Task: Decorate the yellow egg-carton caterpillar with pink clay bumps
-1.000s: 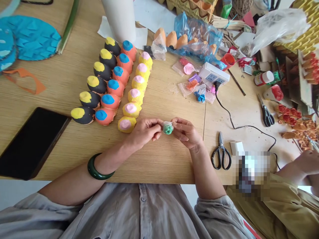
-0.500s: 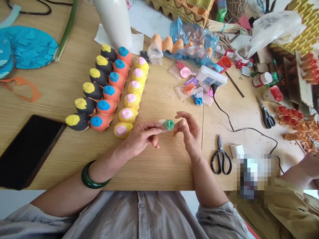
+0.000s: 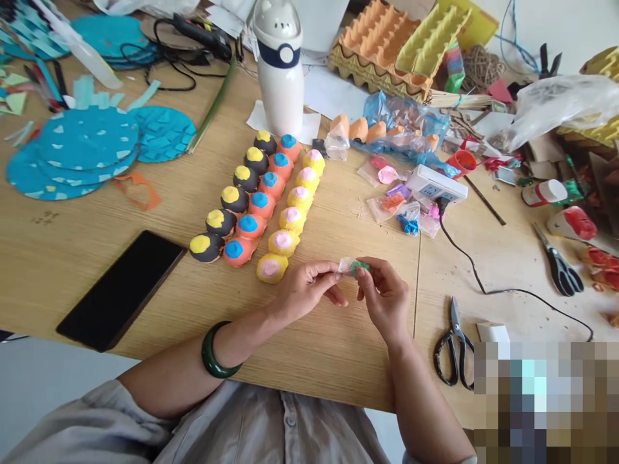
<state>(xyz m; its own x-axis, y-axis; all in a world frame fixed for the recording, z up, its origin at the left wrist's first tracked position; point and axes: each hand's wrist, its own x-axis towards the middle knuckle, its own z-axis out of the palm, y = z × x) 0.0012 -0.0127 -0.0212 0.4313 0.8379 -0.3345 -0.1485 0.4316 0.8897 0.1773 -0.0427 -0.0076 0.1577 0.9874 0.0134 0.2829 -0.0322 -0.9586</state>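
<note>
My left hand (image 3: 309, 288) pinches a small clear plastic wrapper (image 3: 345, 265) between thumb and fingers. Green modelling clay (image 3: 358, 265) pokes out of its right end, and the thumb and fingers of my right hand (image 3: 387, 299) are closed on that clay. Left of my hands stand three rows of painted egg-carton cups topped with clay: black cups with yellow (image 3: 221, 222), orange cups with blue (image 3: 250, 225) and yellow cups with pink (image 3: 292, 219). The nearest yellow cup lies just beyond my left hand.
Bags of coloured clay (image 3: 394, 202) lie by a white power strip (image 3: 438, 185), whose black cord (image 3: 464, 261) runs right. Black-handled scissors (image 3: 453, 345) rest at right. A black tablet (image 3: 123, 287) lies left, a white bottle (image 3: 280, 90) stands behind, and egg trays (image 3: 382, 48) are stacked farther back.
My right hand has closed from spread fingers onto the green clay. The left hand keeps hold of the wrapper. The camera view has shifted, showing more of the table's far left.
</note>
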